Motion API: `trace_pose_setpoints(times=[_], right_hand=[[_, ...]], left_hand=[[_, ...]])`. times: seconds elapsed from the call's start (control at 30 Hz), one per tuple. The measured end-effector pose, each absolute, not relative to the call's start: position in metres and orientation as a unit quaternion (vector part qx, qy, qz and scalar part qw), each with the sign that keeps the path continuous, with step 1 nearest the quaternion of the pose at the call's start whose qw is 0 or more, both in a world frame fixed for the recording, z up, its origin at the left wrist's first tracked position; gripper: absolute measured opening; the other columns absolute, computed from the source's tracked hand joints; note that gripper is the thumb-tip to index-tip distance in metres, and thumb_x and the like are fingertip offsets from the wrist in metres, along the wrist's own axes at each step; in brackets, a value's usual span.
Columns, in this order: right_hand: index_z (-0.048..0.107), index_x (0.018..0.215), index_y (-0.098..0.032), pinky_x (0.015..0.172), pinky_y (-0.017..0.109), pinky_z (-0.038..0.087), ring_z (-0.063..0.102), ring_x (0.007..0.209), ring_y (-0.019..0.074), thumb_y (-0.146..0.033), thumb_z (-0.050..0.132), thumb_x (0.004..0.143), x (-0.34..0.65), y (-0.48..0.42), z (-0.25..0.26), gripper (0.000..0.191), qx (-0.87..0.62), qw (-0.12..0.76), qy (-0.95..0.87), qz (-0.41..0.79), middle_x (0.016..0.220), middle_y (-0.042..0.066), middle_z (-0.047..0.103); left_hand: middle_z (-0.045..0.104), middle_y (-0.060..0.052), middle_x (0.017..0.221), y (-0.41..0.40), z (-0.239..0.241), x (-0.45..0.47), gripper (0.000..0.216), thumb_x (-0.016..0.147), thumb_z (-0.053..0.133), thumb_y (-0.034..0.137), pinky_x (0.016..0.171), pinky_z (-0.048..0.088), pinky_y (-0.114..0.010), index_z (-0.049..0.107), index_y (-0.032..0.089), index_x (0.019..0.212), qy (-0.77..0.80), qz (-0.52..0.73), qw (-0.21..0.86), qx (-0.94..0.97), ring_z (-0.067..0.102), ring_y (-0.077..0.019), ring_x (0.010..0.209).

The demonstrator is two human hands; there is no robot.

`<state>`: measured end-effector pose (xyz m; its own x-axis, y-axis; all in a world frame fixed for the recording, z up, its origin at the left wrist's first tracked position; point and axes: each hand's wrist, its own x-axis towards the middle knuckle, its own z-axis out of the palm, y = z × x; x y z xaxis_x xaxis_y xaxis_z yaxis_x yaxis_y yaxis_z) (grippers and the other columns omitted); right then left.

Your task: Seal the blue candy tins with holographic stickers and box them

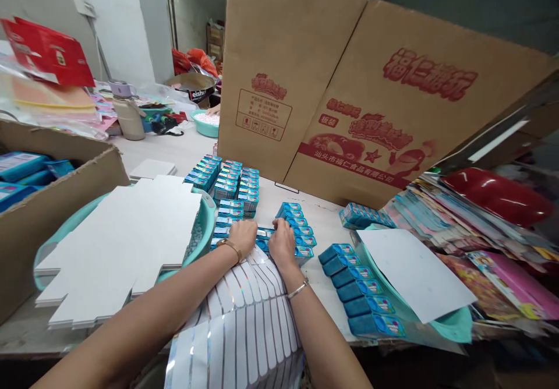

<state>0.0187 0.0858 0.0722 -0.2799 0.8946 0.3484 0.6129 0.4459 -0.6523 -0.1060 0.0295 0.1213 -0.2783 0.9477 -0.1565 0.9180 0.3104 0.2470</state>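
Observation:
My left hand point(243, 237), with a gold-coloured watch or bracelet at the wrist, is closed at the top of a long sheet of white strip labels point(244, 325). My right hand point(282, 241), wearing a silver bangle, is curled just right of it, at the inner side of a column of small blue boxes point(302, 230). Another small blue box point(264, 233) shows between my hands. What the fingers of each hand pinch is hidden. The label sheet hangs down toward me between my forearms. More rows of blue boxes point(227, 180) stand just beyond my left hand.
A large cardboard carton point(301, 86) walls off the back. At left, white card sheets point(131, 237) cover a teal basin point(208, 217), beside an open carton point(100, 168). On the right are another blue box row point(364, 296) and a basin point(458, 325) under white card point(414, 272).

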Motion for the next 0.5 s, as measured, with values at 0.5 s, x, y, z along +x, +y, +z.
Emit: trace_pose_setpoints(times=[0.5], right_hand=[[0.054,0.135,-0.030,0.086,0.036,0.051,0.061,0.105,0.0206,-0.043,0.064,0.089,0.115,-0.037,0.146,0.050,-0.268,0.300,-0.695,0.596,0.127,0.008,0.061]], left_hand=[[0.075,-0.004,0.089,-0.087,0.173,-0.093,0.028,0.086,0.062,0.040,0.075,0.047,-0.027,0.076,0.016,0.091,0.535,0.416,0.376,0.632,0.066,-0.0206,0.085]])
